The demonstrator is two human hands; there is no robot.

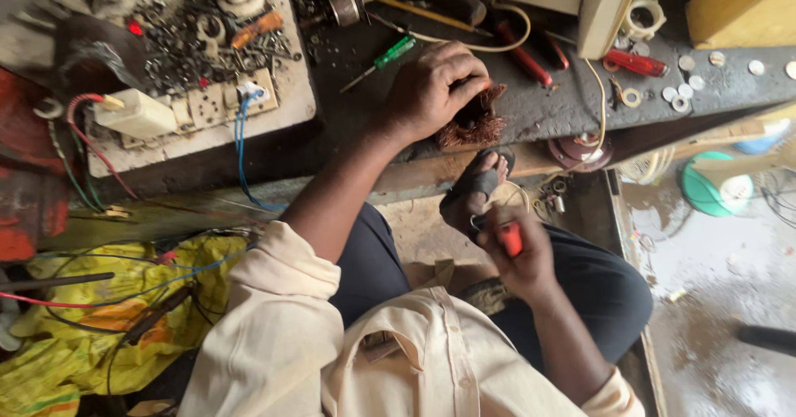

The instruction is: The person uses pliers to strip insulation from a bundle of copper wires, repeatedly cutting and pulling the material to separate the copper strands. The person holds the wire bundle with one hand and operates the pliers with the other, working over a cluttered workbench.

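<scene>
Left hand (431, 89) clamped over copper coil (474, 123) at front edge of worktop (547, 106). Right hand (518, 247) closed round red-handled tool (511, 239), low near lap, hands well apart.

Coil: likely dense, heavy for size; frayed wire ends look springy, sharp, easily bent. Best held round solid body, not loose strands.

White tray (290, 94) at rear left holds heap of screws (178, 40) and small metal parts, orange-handled tool, white socket strip (211, 106) on near rim.
</scene>
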